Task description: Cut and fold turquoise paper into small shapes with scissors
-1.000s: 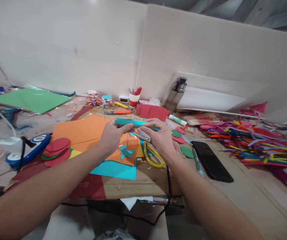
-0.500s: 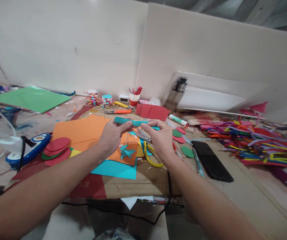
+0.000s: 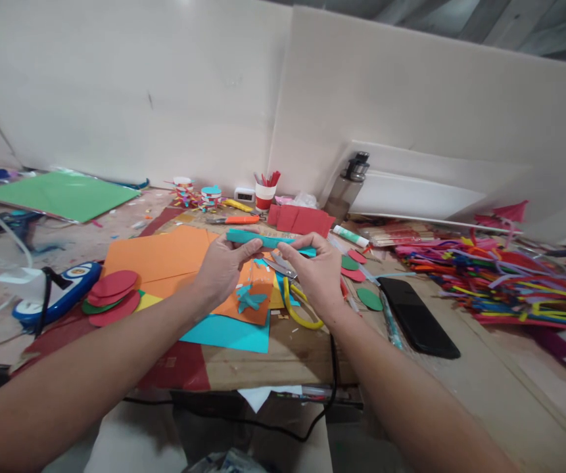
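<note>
Both my hands hold a folded teal paper strip [image 3: 263, 241] above the desk. My left hand [image 3: 223, 266] pinches its left end with thumb and fingers. My right hand [image 3: 317, 269] pinches its right end. Under the hands lie yellow-handled scissors [image 3: 295, 295], a small teal paper cut-out [image 3: 250, 299], orange paper sheets [image 3: 164, 256] and a teal sheet [image 3: 228, 333].
Red and green paper circles [image 3: 112, 295] lie at the left beside a blue device [image 3: 60, 295]. A black phone [image 3: 417, 316] lies right of my hands, and a heap of coloured strips [image 3: 509, 282] beyond it. A bottle [image 3: 346, 187], a red cup [image 3: 263, 194] and folded red papers [image 3: 300, 220] stand at the back.
Both hands have shifted slightly with the teal strip; the right hand's fingers have moved a little closer along it. Everything on the desk stays put.
</note>
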